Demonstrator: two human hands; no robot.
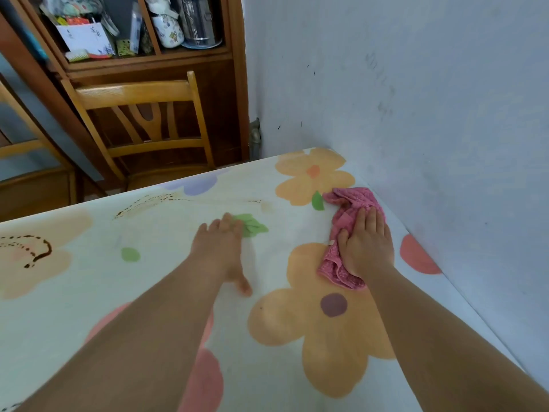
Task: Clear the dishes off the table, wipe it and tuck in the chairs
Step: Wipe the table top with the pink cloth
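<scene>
Toward the right of the frame, near the wall (416, 99), the right grip (367, 245) lies flat on a crumpled pink cloth (349, 203). Its fingers are straight and close together, and its palm presses the cloth down onto the desk (104, 200); nothing is curled round the fabric. The cloth sticks out beyond the fingertips toward the far corner and below the heel of the hand. It sits over the edge of a large orange flower printed on the flowered tablecloth (166, 263), which covers the whole desk.

At the centre of the frame the left grip (219, 245) rests palm down on the tablecloth, well apart from the cloth. Its fingers are spread and slightly blurred, its thumb is out to the side, and it holds nothing. Its fingertips reach a printed green leaf.

Brown stains (38, 248) mark the tablecloth at the left edge, and another streak lies further back.

Beyond the far edge of the desk, upper left, a wooden chair (142, 123) stands close to it. Part of a second chair (23, 150) shows at the left border. Behind them a wooden cabinet (225, 84) holds a steel canister (199, 22) and a floral jar (167, 31) on its shelf.
</scene>
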